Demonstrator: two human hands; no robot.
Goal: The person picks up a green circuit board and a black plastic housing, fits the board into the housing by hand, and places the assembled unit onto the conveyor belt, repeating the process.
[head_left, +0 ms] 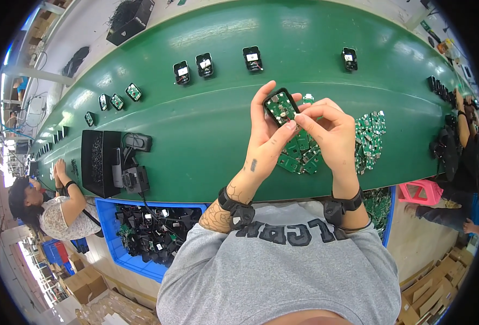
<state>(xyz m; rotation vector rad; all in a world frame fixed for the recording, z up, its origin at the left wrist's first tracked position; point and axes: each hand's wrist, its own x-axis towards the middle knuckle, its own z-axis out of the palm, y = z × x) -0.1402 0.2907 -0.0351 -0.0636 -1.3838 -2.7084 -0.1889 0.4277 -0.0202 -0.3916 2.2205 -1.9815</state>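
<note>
My left hand (266, 132) holds up a small black plastic housing (268, 111) with a green circuit board (281, 107) lying in it, parts side up. The fingers wrap round the housing's edges. At its lower right corner my right hand (329, 130) pinches with thumb and forefinger, by what look like thin wires; the tips partly cover what they grip. Under and behind my hands lies a heap of loose green circuit boards (304, 154), and another pile of boards (370, 141) spreads to the right of my right hand.
Several black housings (252, 58) stand along the green workbench (196, 114). At left are a black bin (101, 162) and a black device (135, 179). Blue crates (107, 233) of parts sit below the front edge. Co-workers (61, 211) work at both ends; a pink stool (419, 192) is at right.
</note>
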